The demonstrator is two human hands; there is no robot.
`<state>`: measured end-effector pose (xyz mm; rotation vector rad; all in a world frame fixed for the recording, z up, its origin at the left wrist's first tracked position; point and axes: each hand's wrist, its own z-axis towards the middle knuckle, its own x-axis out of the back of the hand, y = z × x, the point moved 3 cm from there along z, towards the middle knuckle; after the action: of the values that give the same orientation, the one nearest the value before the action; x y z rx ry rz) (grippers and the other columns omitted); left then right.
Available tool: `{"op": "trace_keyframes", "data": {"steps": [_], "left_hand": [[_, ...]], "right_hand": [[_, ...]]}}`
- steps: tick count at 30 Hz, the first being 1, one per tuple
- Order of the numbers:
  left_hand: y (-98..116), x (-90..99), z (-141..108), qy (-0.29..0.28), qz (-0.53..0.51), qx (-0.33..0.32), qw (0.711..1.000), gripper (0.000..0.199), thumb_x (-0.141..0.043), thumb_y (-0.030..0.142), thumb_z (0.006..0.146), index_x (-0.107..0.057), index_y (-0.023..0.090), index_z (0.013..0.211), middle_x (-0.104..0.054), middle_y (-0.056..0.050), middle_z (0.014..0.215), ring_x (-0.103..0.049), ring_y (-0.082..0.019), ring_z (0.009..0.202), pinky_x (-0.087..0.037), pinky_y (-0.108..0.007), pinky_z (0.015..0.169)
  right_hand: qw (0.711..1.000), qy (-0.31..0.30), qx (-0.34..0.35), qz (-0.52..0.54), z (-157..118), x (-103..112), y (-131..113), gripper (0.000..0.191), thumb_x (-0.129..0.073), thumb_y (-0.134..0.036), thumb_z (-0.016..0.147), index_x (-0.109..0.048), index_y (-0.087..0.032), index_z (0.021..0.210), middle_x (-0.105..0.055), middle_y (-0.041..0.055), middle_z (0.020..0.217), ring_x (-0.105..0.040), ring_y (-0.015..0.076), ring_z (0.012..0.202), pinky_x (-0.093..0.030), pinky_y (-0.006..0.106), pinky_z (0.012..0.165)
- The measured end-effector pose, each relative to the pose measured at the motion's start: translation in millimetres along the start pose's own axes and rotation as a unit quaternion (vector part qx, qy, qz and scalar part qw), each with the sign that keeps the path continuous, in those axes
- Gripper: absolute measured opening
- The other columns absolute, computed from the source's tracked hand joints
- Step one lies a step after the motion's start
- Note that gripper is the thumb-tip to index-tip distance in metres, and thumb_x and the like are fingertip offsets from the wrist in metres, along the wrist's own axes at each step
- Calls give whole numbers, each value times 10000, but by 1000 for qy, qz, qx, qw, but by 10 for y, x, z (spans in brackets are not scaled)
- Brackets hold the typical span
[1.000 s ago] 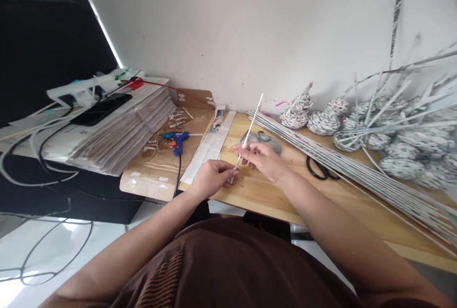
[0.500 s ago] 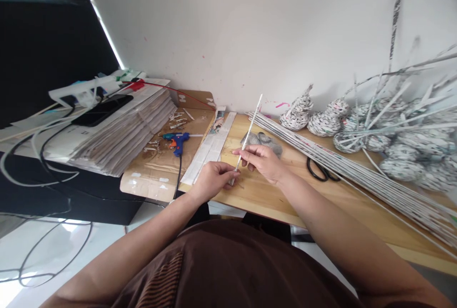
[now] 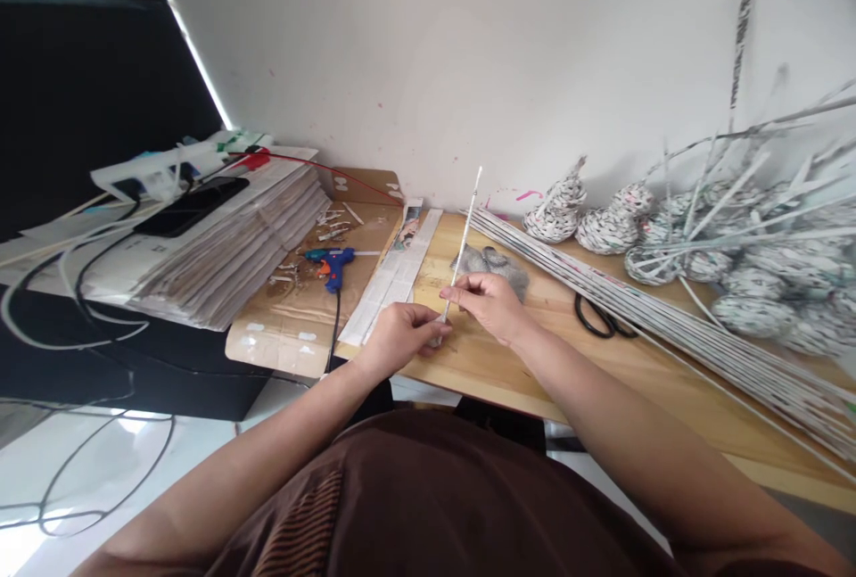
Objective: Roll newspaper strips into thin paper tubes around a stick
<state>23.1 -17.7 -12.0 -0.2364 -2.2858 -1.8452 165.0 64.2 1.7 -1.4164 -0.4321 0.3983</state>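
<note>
A thin white paper tube (image 3: 469, 218) stands up at a steep slant between my hands, over the front of the wooden table (image 3: 498, 376). My left hand (image 3: 401, 336) pinches its lower end, where a small pale piece partly shows below the fingers. Higher on the tube, my right hand (image 3: 487, 302) grips it between thumb and fingers. Just behind the right hand lies a grey cloth-like bundle (image 3: 501, 267). Flat paper strips (image 3: 394, 274) rest to the left of the tube.
A blue glue gun (image 3: 338, 269) lies on cardboard (image 3: 267, 347) beside a paper stack (image 3: 247, 247) with a phone (image 3: 193, 206). Rightward are long paper tubes (image 3: 602, 293), black-handled scissors (image 3: 594, 318) and woven paper shapes (image 3: 605, 231) along the wall.
The tube has become more upright, its top tip shifting slightly left. My right hand has turned a little with it, while my left hand stays nearly in place.
</note>
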Motion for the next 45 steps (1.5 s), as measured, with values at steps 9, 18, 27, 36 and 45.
{"op": "trace_keyframes", "data": {"steps": [9,18,27,36,45], "left_hand": [[39,2,-10,-9,-11,2,1000,219,-718,361,716,-724,150,775,-693,-34,696,-643,-136,621,-581,-267,608],[53,5,-9,-10,-14,8,1000,197,-712,344,720,-723,154,772,-678,-26,689,-643,-133,629,-586,-275,619],[41,0,-12,-10,-14,9,1000,194,-723,327,708,-730,146,777,-681,-26,687,-643,-131,625,-586,-272,619],[20,-18,-1,-12,15,11,1000,208,-703,334,722,-738,143,797,-689,-36,680,-647,-137,606,-575,-268,613],[18,-3,0,-5,13,16,1000,198,-694,323,738,-741,149,821,-707,-37,704,-652,-131,607,-570,-254,602]], "right_hand": [[995,-68,-59,45,-7,-33,21,350,-798,-468,631,-643,-156,662,-551,-34,571,-409,67,481,-282,225,449],[995,-67,-57,37,-2,-27,30,344,-795,-458,641,-639,-153,671,-565,-15,609,-453,84,534,-309,221,462],[993,-92,-66,42,-13,-30,8,344,-794,-461,637,-662,-152,708,-576,-10,644,-461,91,563,-311,226,477],[993,-82,-60,52,-8,-36,9,341,-784,-472,646,-658,-160,706,-569,-8,654,-465,98,570,-311,233,477],[934,104,168,-297,20,210,-94,312,-599,-471,854,-672,-174,916,-661,90,927,-562,218,845,-427,340,751]]}}
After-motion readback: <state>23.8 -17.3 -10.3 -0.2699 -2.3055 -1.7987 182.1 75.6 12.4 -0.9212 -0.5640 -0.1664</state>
